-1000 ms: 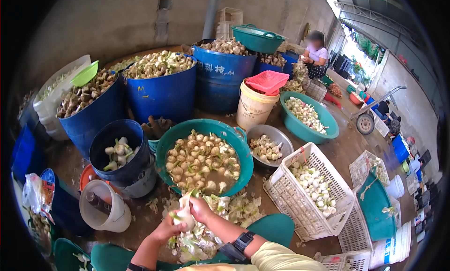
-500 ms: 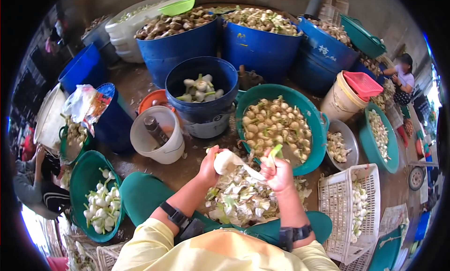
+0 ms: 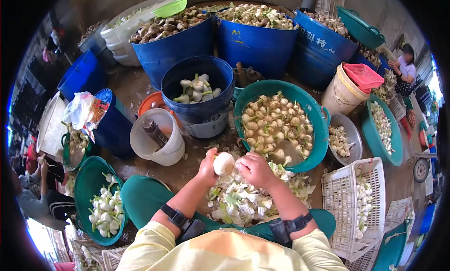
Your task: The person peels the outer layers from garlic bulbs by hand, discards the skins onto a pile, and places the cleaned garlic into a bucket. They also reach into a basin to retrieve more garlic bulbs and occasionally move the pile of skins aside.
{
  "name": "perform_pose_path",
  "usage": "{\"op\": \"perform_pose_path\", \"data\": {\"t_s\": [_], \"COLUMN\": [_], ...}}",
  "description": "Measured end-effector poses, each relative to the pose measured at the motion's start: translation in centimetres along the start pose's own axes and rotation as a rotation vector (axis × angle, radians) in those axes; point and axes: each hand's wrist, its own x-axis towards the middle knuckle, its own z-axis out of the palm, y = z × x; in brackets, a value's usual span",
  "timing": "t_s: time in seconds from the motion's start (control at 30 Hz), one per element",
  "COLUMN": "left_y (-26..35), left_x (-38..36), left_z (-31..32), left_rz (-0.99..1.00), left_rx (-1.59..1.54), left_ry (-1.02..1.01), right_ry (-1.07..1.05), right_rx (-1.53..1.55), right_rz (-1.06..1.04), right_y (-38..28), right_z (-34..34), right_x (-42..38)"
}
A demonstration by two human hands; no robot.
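A white garlic bulb (image 3: 224, 163) is in my left hand (image 3: 206, 169), whose fingers close around its left side. My right hand (image 3: 257, 171) is closed in a pinch against the bulb's right edge; whatever sits between its fingertips is hidden. Below both hands, a heap of pale and greenish peelings (image 3: 243, 200) lies on the floor between my knees. Just beyond the right hand stands a green tub (image 3: 323, 144) of murky water with many unpeeled garlic bulbs (image 3: 262, 126) in it.
A dark blue bucket (image 3: 199, 65) holds peeled bulbs; a white bucket (image 3: 157, 151) holds a dark cylindrical object. To the left is a green basin (image 3: 84, 175) of white bulbs, to the right a white crate (image 3: 335, 196). Filled blue barrels (image 3: 255, 46) line the back. Other people (image 3: 405, 67) sit at both sides.
The long strip of skin stretched between bulb and right hand is gone from the hand. My right hand has come left to the bulb, while the left keeps hold of it.
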Motion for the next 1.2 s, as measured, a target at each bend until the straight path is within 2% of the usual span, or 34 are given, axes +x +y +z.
{"op": "perform_pose_path", "data": {"t_s": [0.03,0.1,0.13,0.17,0.23,0.3,0.37,0.43,0.53,0.57,0.63,0.67,0.73,0.77,0.83,0.9,0.97,1.03,1.1,1.13,1.17,1.2], "left_y": [0.3,1.5,1.6,1.3,0.3,0.6,0.8,0.7,0.6,0.8,1.1,1.4,1.7,1.5,1.3,5.3,11.2,16.9,19.3,18.5,17.2,15.6], "left_x": [0.2,0.8,0.9,0.8,0.8,-0.1,0.0,0.4,2.0,2.7,3.1,2.8,2.2,2.4,3.4,3.3,4.8,6.0,6.9,6.2,6.2,6.8], "left_z": [-0.2,-0.8,-1.0,-0.7,0.6,1.4,1.0,0.8,0.5,0.0,-0.2,-0.1,0.9,1.3,2.0,4.9,6.3,6.7,5.7,5.8,5.2,4.2], "left_rz": [0.0,0.017,0.024,0.021,0.06,0.074,0.007,-0.015,0.015,0.051,0.086,0.084,0.04,0.023,0.107,0.271,0.507,0.648,0.646,0.654,0.618,0.641], "left_rx": [0.002,-0.185,-0.148,-0.146,0.019,0.019,0.098,0.112,0.007,-0.06,-0.133,-0.124,-0.081,-0.07,0.211,0.38,0.354,0.152,-0.168,-0.213,-0.18,-0.025], "left_ry": [0.007,-0.085,-0.129,-0.128,0.052,-0.013,-0.072,-0.089,-0.107,-0.054,0.004,0.023,0.105,0.089,-0.072,-0.026,-0.04,-0.141,-0.034,0.05,0.108,0.131], "right_ry": [0.0,-0.156,-0.069,-0.068,0.212,0.142,-0.034,-0.025,-0.166,-0.167,-0.464,-0.466,-0.641,-0.627,-0.445,-0.315,-0.205,-0.061,-0.033,-0.07,-0.382,-0.556], "right_rx": [0.007,0.447,0.345,0.347,-0.105,-0.105,-0.122,-0.11,0.144,0.148,0.513,0.517,0.203,0.2,0.454,0.678,0.413,0.068,-0.459,-0.492,-0.594,-0.538], "right_rz": [0.0,0.185,0.146,0.149,0.026,0.046,0.011,-0.036,0.032,0.034,0.17,0.172,0.434,0.456,0.6,0.587,0.59,0.694,0.826,0.935,0.978,0.986], "right_y": [-0.5,-0.9,0.3,0.5,0.9,1.7,3.0,2.8,2.0,1.4,0.3,1.0,3.2,3.1,3.3,5.3,9.5,17.8,24.5,25.7,27.5,28.1], "right_z": [-0.4,-1.3,-0.3,0.5,1.8,1.5,0.9,0.3,-0.5,-0.6,-0.6,0.7,3.6,3.6,3.2,2.4,-0.1,-0.7,-0.3,0.5,1.8,2.7], "right_x": [-0.1,-0.3,-0.6,-0.5,-0.2,-0.2,0.0,0.0,-0.5,-1.0,-2.1,-3.0,-4.5,-4.2,-2.5,-1.3,-0.6,-2.3,-5.1,-6.0,-7.0,-7.7]}}
